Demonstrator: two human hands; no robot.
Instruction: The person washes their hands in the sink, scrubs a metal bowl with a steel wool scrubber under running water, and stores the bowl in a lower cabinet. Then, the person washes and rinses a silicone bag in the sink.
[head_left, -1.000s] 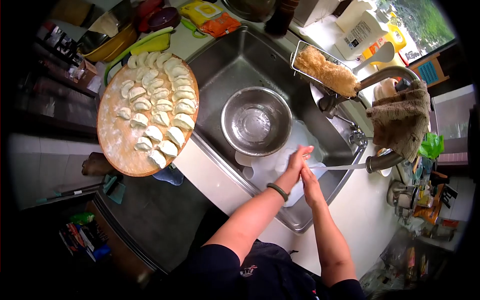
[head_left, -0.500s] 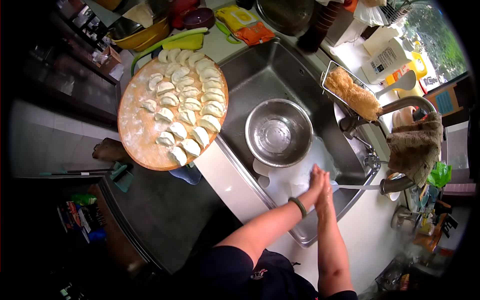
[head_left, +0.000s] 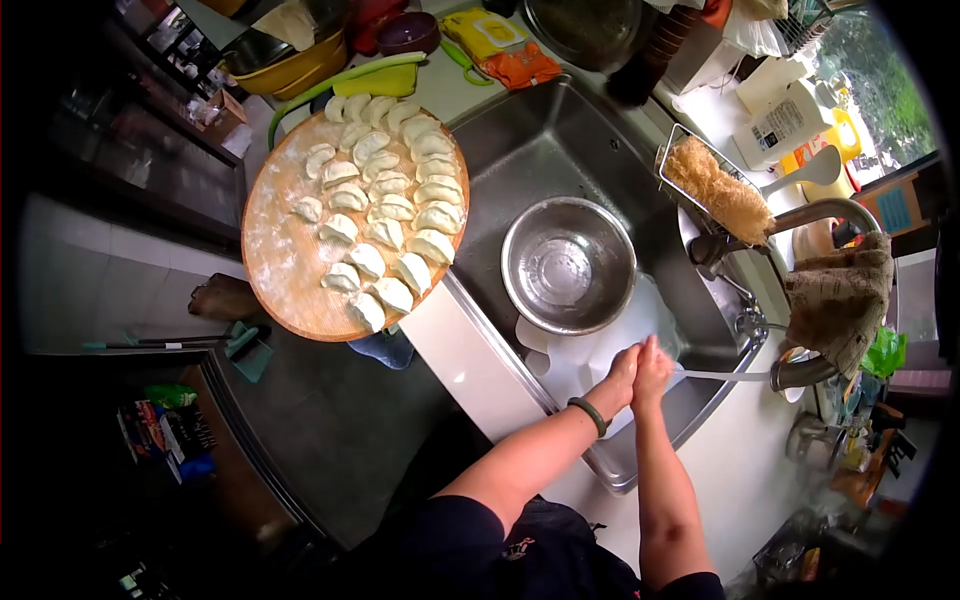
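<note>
Over the near right part of the steel sink [head_left: 515,160], my left hand [head_left: 618,380], with a dark green bangle at the wrist, is pressed against my right hand [head_left: 653,374]. The fingers of both are closed against one another, and I see no object between them. A stream of water [head_left: 715,376] from the tap [head_left: 800,373] reaches my right hand. Just beyond my hands sits a round steel bowl [head_left: 568,265], tilted slightly, with a little water inside. Beneath the bowl and hands lies a whitish, translucent sheet-like thing [head_left: 590,355], whose kind I cannot make out.
Left of the sink, a floured round wooden board [head_left: 285,235] holds rows of dumplings [head_left: 390,207] and overhangs the counter edge. A wire rack with a tan scrubber [head_left: 715,180] and a brown cloth [head_left: 840,295] hanging on a pipe stand at the right. Wipes [head_left: 485,35] lie behind.
My hands have shifted slightly against each other, their fingers now more bent. The whole view has moved a little, so the board, bowl and sink appear farther right.
</note>
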